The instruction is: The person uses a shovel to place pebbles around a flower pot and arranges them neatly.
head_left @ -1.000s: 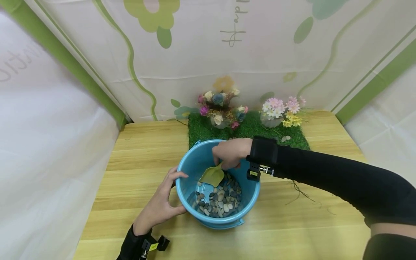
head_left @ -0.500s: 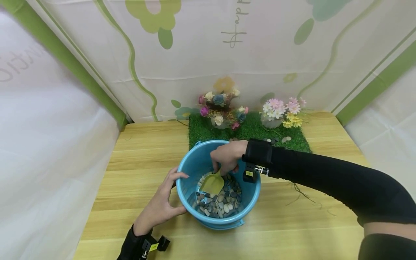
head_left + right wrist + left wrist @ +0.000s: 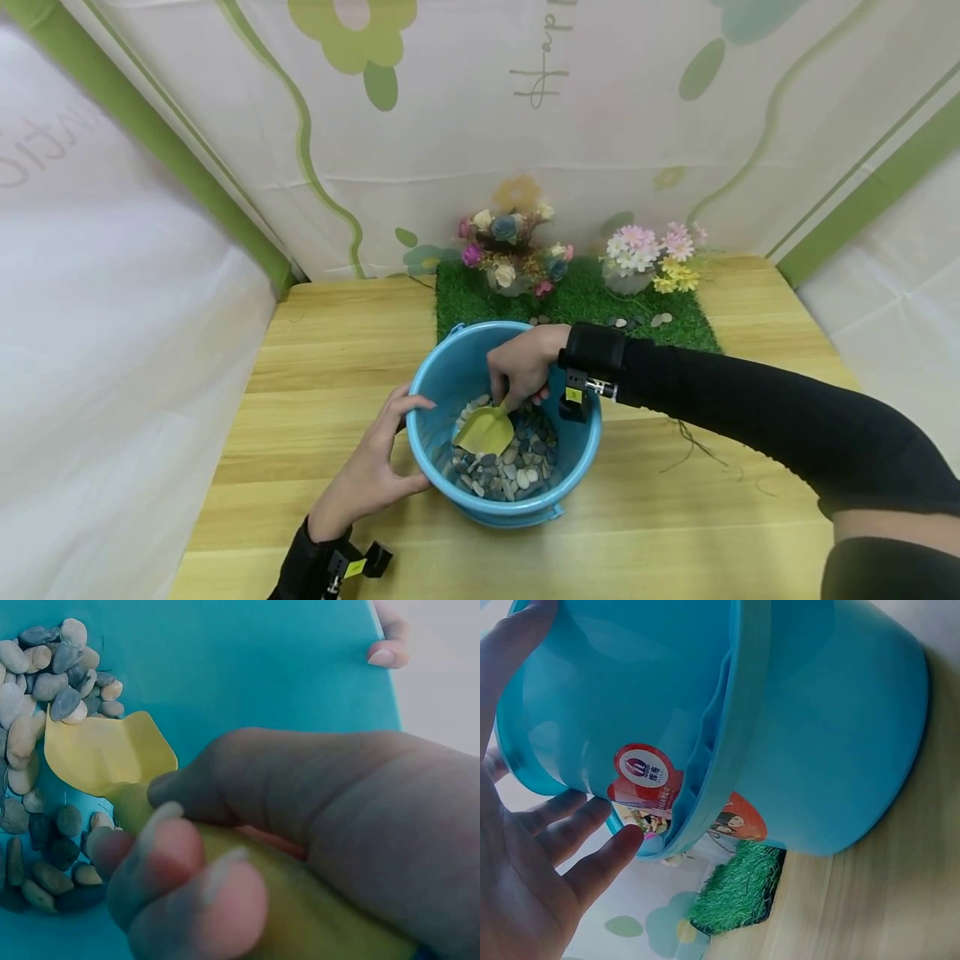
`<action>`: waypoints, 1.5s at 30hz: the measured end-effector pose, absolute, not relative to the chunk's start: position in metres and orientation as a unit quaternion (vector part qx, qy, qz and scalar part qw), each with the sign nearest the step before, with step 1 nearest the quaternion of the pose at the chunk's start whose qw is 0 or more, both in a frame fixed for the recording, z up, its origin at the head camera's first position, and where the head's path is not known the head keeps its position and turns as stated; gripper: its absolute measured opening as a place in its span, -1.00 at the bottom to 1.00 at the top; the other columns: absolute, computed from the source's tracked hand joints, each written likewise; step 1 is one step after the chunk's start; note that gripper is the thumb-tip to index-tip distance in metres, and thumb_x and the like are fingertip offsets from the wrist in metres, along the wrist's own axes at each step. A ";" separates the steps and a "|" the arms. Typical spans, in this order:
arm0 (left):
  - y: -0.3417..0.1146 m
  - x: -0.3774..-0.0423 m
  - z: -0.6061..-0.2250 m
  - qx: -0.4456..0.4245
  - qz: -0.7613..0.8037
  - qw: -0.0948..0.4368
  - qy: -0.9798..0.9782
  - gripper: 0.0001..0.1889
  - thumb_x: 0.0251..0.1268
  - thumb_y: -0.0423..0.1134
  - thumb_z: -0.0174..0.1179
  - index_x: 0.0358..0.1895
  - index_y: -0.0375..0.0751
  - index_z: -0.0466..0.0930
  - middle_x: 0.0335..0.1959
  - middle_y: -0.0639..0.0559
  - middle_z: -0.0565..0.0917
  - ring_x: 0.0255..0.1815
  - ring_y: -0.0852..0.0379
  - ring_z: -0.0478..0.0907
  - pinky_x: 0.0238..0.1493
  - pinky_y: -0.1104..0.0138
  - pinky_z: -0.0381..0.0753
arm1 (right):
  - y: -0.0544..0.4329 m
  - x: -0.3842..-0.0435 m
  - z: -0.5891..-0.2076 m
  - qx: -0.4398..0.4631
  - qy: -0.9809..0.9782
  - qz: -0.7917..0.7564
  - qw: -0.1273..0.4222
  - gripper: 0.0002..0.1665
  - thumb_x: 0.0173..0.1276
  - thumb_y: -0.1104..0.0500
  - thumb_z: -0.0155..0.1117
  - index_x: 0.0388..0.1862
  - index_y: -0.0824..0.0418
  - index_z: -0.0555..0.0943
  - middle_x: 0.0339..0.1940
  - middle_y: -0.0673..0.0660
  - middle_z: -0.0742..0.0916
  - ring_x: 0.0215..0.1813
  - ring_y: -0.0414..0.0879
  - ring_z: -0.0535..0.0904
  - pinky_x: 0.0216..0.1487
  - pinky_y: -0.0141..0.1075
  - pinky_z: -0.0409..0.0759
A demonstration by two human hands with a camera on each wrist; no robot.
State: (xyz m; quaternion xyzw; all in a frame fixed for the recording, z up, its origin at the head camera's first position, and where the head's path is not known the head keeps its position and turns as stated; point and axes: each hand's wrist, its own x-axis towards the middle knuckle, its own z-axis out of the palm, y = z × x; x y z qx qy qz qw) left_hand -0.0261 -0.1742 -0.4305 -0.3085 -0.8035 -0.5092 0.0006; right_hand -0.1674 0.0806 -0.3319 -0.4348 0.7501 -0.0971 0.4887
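A blue plastic bucket (image 3: pixel 435 360) stands on the wooden table with grey, dark and whitish pebbles (image 3: pixel 517 467) over its floor. My right hand (image 3: pixel 522 362) reaches inside and grips the handle of a small yellow shovel (image 3: pixel 486 431). In the right wrist view the thumb and fingers wrap the handle, and the shovel's blade (image 3: pixel 105 754) lies right at the pebbles (image 3: pixel 52 682). At the bucket's left side my left hand (image 3: pixel 375 462) holds the rim, a finger hooked over it and the thumb against the outside. The left wrist view shows its fingers (image 3: pixel 604 859) at the rim.
Behind the bucket lies a green artificial grass mat (image 3: pixel 577 308). It bears a pot of mixed roses (image 3: pixel 510 250), a pot of pink, white and yellow flowers (image 3: pixel 637 254), and a few loose pebbles (image 3: pixel 662 320). Thin dark strands (image 3: pixel 697 446) lie to the right. Printed cloth (image 3: pixel 465 100) encloses the table.
My right hand has moved slightly left and deeper into the bucket. The shovel's blade has shifted lower among the pebbles. The left hand and bucket stay where they were.
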 end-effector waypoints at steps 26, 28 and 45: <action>-0.173 -0.026 -0.432 -0.309 -0.512 0.002 -0.802 -0.16 -0.02 -0.42 0.55 0.36 -0.22 0.27 0.57 -0.08 0.10 0.45 -0.20 0.20 0.18 -0.19 0.51 | 0.082 -0.171 -0.342 -0.469 0.706 -0.131 0.515 -0.73 0.57 0.27 0.15 -0.17 0.19 0.80 -0.53 0.19 0.71 -0.63 -0.23 0.48 -0.52 -0.42 0.48; -0.173 -0.027 -0.432 -0.311 -0.511 0.001 -0.801 -0.16 -0.01 -0.40 0.55 0.36 -0.22 0.27 0.57 -0.09 0.10 0.45 -0.20 0.21 0.19 -0.16 0.52 | 0.081 -0.171 -0.343 -0.469 0.705 -0.136 0.514 -0.73 0.56 0.26 0.16 -0.21 0.20 0.80 -0.51 0.24 0.71 -0.63 -0.22 0.47 -0.53 -0.42 0.47; -0.174 -0.028 -0.434 -0.312 -0.511 0.004 -0.801 -0.14 -0.06 -0.43 0.56 0.35 -0.22 0.28 0.57 -0.08 0.10 0.46 -0.19 0.20 0.20 -0.09 0.54 | 0.087 -0.173 -0.334 -0.448 0.685 -0.157 0.552 -0.70 0.53 0.32 0.14 0.06 0.24 0.76 -0.45 0.14 0.76 -0.61 -0.22 0.50 -0.53 -0.41 0.49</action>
